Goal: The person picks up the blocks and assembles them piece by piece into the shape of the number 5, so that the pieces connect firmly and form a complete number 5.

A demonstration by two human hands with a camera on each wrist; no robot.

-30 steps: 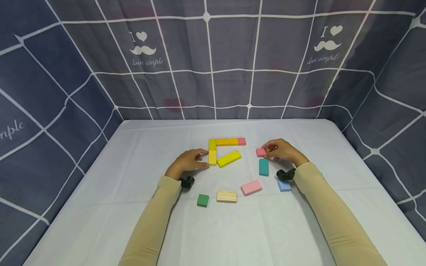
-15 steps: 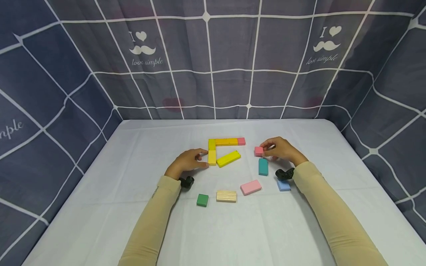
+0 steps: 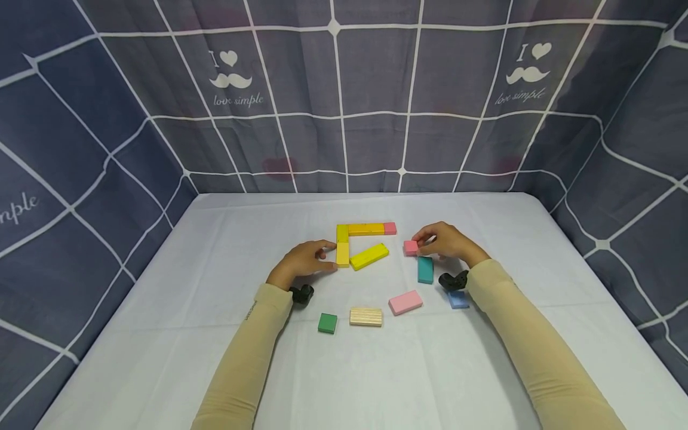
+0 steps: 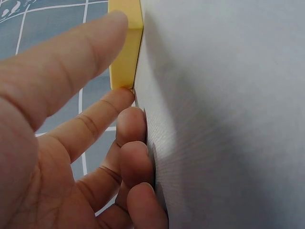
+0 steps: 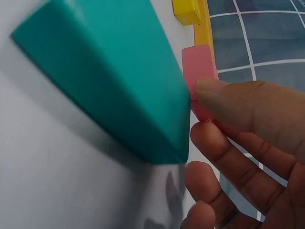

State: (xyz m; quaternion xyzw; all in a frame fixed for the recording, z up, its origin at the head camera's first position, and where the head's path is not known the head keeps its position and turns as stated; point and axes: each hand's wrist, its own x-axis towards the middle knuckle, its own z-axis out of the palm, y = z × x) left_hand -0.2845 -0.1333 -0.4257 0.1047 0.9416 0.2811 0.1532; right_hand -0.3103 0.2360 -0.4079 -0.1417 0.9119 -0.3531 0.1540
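Fingers (image 4: 86, 123) of the relaxed left hand (image 3: 300, 261) touch a yellow rectangular block (image 3: 343, 255); only the left wrist view clearly shows three bent fingertips (image 4: 137, 164). Rightward, a bright-yellow oblong block (image 3: 369, 257) slants. The right hand (image 3: 448, 242) pinches a small coral-pink block (image 3: 410, 248) just beyond a teal rectangular block (image 3: 425, 270); a black wrist camera (image 3: 452, 280) partly hides a light-blue block (image 3: 459, 300).
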